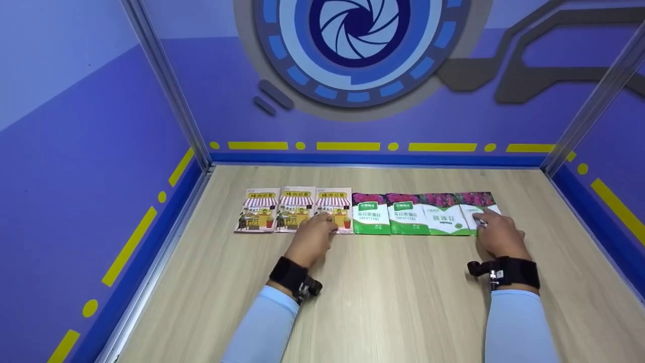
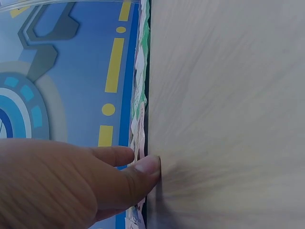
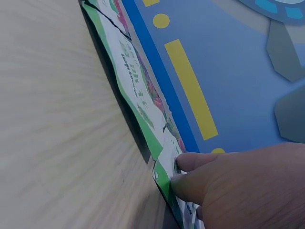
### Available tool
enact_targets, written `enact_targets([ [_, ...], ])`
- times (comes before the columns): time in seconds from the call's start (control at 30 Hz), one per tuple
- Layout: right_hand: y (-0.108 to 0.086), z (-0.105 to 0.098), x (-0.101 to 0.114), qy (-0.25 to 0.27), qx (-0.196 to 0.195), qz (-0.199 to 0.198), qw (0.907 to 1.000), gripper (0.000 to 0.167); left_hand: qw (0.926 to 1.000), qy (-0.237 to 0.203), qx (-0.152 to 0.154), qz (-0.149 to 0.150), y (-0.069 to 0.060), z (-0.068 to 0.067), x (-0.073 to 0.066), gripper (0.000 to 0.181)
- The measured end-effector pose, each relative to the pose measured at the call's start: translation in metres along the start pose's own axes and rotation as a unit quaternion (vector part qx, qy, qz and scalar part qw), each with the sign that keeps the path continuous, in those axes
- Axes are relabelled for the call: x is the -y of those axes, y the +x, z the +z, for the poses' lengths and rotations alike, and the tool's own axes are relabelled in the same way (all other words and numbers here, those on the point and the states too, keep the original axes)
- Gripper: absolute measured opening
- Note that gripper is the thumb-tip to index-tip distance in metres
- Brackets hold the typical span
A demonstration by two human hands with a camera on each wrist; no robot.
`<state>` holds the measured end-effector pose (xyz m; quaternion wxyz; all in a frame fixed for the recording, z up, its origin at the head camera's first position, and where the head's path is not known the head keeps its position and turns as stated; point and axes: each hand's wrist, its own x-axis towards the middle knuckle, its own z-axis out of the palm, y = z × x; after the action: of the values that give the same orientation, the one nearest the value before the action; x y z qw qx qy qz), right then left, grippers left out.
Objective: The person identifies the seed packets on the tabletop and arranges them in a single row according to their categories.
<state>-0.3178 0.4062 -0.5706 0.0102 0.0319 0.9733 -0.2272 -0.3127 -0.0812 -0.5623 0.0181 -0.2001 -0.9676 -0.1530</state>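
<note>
Flat seed packets lie edge to edge in a row. Three on the left have a striped awning and yellow label, among them the leftmost awning packet [image 1: 256,212]. To their right come green-and-white flower packets, such as the impatiens packet [image 1: 371,216]. My left hand [image 1: 313,237] touches the lower part of the third awning packet [image 1: 333,197]; its thumb [image 2: 148,164] is by the packet's near edge. The fingertips of my right hand [image 1: 501,236] rest on the rightmost flower packet [image 1: 477,199], partly covering it. Another flower packet [image 3: 133,78] adjoins it.
The packets lie on a wood-grain table [image 1: 393,302], toward its back edge. A blue-purple back wall [image 1: 211,101] with a printed round emblem rises behind. Side walls with metal corner posts [image 1: 166,75] stand left and right.
</note>
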Motion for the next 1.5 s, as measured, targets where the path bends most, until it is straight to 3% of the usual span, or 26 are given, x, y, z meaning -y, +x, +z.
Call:
enact_targets([
  [0.97,-0.003,-0.007,0.008,-0.004,-0.002,0.000,1.0000,0.047,1.0000,0.002,-0.005,0.007,0.000,-0.002,-0.001,0.046],
  [1.33,-0.005,-0.009,0.013,0.020,-0.033,-0.007,0.9992,0.048,0.9997,0.019,-0.011,0.011,0.000,-0.002,-0.003,0.040],
  [1.5,-0.003,-0.007,0.018,0.024,-0.033,-0.001,0.9992,0.050,0.9987,0.048,-0.013,0.014,0.000,-0.003,-0.001,0.040],
])
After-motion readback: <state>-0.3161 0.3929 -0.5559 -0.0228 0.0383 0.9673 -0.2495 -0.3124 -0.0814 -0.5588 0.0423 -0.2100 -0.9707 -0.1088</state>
